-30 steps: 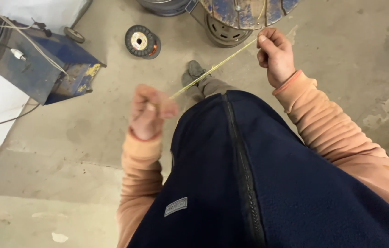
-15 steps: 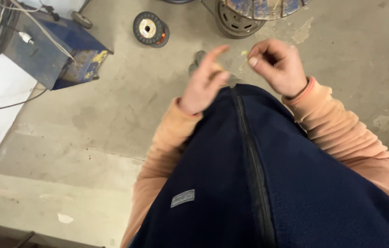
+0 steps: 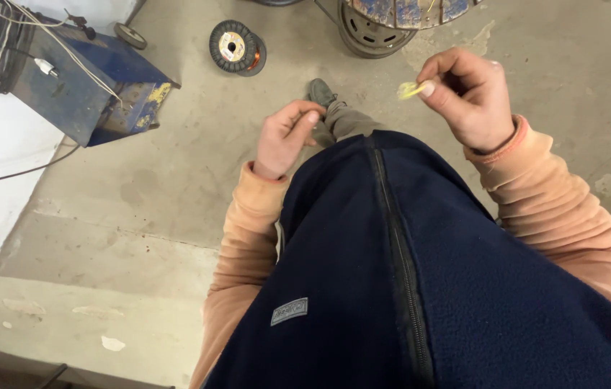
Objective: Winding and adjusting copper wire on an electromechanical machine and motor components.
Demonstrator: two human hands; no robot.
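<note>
Hands have pulled apart since half a second ago, when both met over the vest zipper; a second ago a yellow strand ran taut between them, now only a short bit shows.

Right hand (image 3: 467,97): thumb and forefinger pressed together, pinching a small yellow strip (image 3: 409,89); its end sticks out left of the fingertips. Other fingers curled in. Hand sits up and right of the zipper (image 3: 392,238).

Left hand (image 3: 285,135): fingers curled loosely, thumb against forefinger. Cannot tell if anything is held between them. It sits left of the zipper top, well apart from the strip.

Both sleeves are peach-orange, coming out of a navy fleece vest (image 3: 421,288) with a small grey patch (image 3: 289,311) low and left of the zipper.

Beyond the zipper top: one grey trouser leg and a dark shoe (image 3: 320,91) on the concrete floor (image 3: 176,180).

Further out, up and left of the shoe: a black wire spool (image 3: 237,47) with copper-coloured winding, lying flat. Up and right of the shoe: a round metal drum (image 3: 370,29), partly cut off by the frame edge.

Far left of the spool: a blue metal box on wheels (image 3: 82,79), paint chipped yellow at one corner, white and black cables draped over it.
</note>
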